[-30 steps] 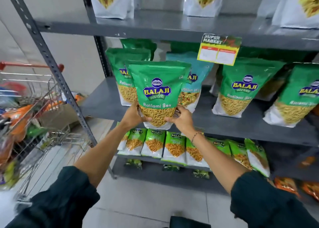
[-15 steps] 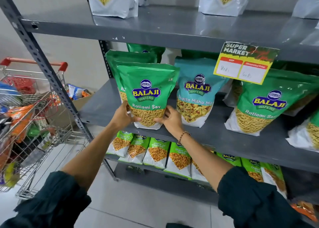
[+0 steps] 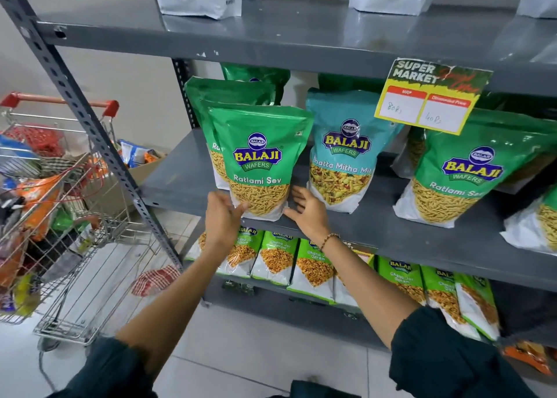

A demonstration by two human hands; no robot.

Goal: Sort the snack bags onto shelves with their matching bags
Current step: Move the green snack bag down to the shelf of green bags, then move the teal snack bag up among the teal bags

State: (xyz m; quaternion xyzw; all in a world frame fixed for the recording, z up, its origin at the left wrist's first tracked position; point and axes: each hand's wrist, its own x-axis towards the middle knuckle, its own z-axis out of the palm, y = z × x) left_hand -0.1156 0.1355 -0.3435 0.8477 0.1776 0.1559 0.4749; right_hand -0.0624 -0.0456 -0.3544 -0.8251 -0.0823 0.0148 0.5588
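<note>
Cart: a wire shopping cart with a red handle [image 3: 57, 102] stands at far left on the tiled floor, heaped with mixed snack packets.
Box: an open brown cardboard box [image 3: 144, 168] sits past the cart, near the grey slotted steel upright [image 3: 90, 126] of the rack.
Placed bag: a green foil Ratlami Sev bag [image 3: 259, 162] stands upright at the near edge of the grey metal middle shelf [image 3: 180, 186], in front of more green bags of the same kind.
Left hand: the left hand [image 3: 223, 216] is at the bag's lower left corner, fingertips touching its base, fingers loosely spread and not gripping.
Right hand: the right hand [image 3: 307, 210], with a beaded bracelet at the wrist, rests on the shelf edge just right of the bag, fingers spread and holding nothing.
Neighbour: a teal Khatta Mitha Mix bag [image 3: 343, 150] stands just to the right.
Tag: a yellow price card [image 3: 428, 96] hangs from the shelf above.
Far right: another green Ratlami Sev pouch [image 3: 470, 171] leans on the same shelf.
Below: a row of light-green Chana Jor Garam packets [image 3: 313, 265] fills the lower shelf.
</note>
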